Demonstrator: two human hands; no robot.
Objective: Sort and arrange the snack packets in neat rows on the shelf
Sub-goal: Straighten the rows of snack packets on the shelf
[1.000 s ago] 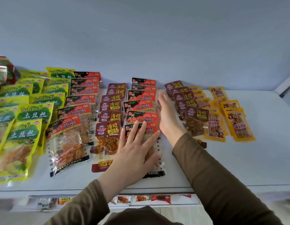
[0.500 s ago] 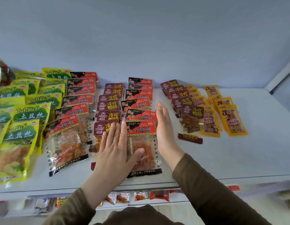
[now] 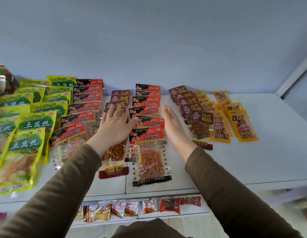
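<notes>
Snack packets lie in overlapping rows on the white shelf [image 3: 252, 162]. A row of red-and-black packets [image 3: 147, 134] runs down the middle. My left hand [image 3: 115, 126] lies flat with straight fingers on the neighbouring row of dark red packets [image 3: 117, 100], hiding its middle. My right hand [image 3: 173, 124] stands on edge, fingers straight, against the right side of the red-and-black row. Further left are another red-and-black row [image 3: 75, 133] and yellow-green packets [image 3: 27, 140]. To the right lie a second dark red row [image 3: 201, 119] and orange packets [image 3: 242, 126].
The shelf's right part is bare white surface up to the corner post [image 3: 293, 78]. A blue wall [image 3: 149, 48] backs the shelf. A lower shelf [image 3: 140, 206] under the front edge holds small packets. Red and green bags [image 3: 3, 79] stand at the far left.
My left hand slid left and farther back, off the front red-and-black packet onto the dark red row. My right hand drew nearer along the middle row's right side. The camera view shifted.
</notes>
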